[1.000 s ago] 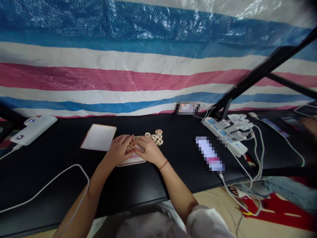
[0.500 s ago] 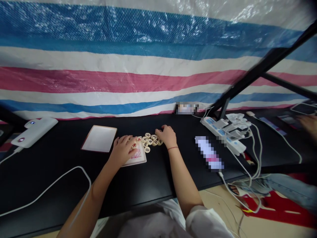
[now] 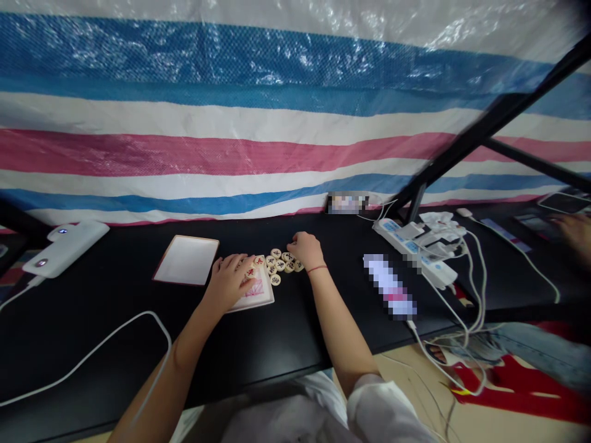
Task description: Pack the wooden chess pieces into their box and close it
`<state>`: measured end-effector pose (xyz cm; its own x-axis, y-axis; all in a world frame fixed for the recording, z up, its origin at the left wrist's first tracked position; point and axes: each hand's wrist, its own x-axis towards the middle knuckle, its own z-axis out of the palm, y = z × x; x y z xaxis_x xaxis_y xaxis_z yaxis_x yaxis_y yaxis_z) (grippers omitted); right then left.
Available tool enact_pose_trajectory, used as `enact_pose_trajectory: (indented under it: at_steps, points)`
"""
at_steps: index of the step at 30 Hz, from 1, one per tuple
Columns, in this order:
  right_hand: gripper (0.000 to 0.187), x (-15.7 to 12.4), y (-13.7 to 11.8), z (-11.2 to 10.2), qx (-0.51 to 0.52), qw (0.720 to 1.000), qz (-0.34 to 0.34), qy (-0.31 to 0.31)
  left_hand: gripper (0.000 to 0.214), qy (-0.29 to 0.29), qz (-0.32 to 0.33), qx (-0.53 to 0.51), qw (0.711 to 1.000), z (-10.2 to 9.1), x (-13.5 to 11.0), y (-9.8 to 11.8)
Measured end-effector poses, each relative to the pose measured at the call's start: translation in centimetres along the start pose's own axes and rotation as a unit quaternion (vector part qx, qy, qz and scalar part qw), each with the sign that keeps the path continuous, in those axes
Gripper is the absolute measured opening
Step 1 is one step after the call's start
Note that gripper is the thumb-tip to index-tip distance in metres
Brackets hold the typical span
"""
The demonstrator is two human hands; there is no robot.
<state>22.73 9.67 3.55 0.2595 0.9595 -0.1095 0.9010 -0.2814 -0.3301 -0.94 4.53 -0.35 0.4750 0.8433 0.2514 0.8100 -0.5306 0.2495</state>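
My left hand (image 3: 229, 282) lies spread over a shallow white box (image 3: 263, 299) with pink print inside. Under and beside its fingers are Chinese chess pieces with red characters (image 3: 250, 272), laid in the box. Just right of the box, several round Chinese chess pieces with black characters (image 3: 280, 265) sit in a loose cluster on the black table. At that cluster's right edge is my right hand (image 3: 308, 250), its fingers curled down and in. Its fingertips are hidden, so whatever they hold does not show.
A box lid (image 3: 186, 259) lies inside-up to the left. Further left are a white device (image 3: 69, 247) and its cable. On the right are a phone (image 3: 389, 286), a power strip (image 3: 418, 252) with plugs and cables, and another person's hand (image 3: 575, 231). A second phone (image 3: 347, 202) stands behind.
My right hand has shifted slightly left, and its fingers have curled in closer over the cluster's edge. My left hand stays on the box. The view has tilted a little.
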Motion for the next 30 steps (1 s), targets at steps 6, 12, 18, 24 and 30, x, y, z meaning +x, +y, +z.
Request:
enact_pose_trajectory:
  at_steps: [6,12,18,24,30]
  points:
    - [0.023,-2.9,-1.3,-0.7,0.218,0.965,-0.128,0.072,0.059,0.066,0.059,-0.053,0.995,-0.6,0.4,0.1]
    - [0.035,-6.9,-3.3,2.0,0.520,0.820,-0.219,-0.090,0.036,0.118,0.050,-0.125,0.984,-1.7,0.3,1.0]
    - [0.034,-6.7,-3.0,2.6,0.582,0.785,-0.177,-0.114,0.023,0.143,0.022,-0.155,0.977,-2.0,0.4,0.9]
    - [0.033,-5.9,-1.8,2.2,0.623,0.775,-0.103,-0.006,0.013,0.129,0.018,-0.146,0.981,-1.9,0.4,0.6]
    - [0.032,-5.8,-1.3,2.8,0.625,0.775,-0.095,0.000,0.010,0.029,0.070,-0.068,0.995,-1.6,0.5,1.8]
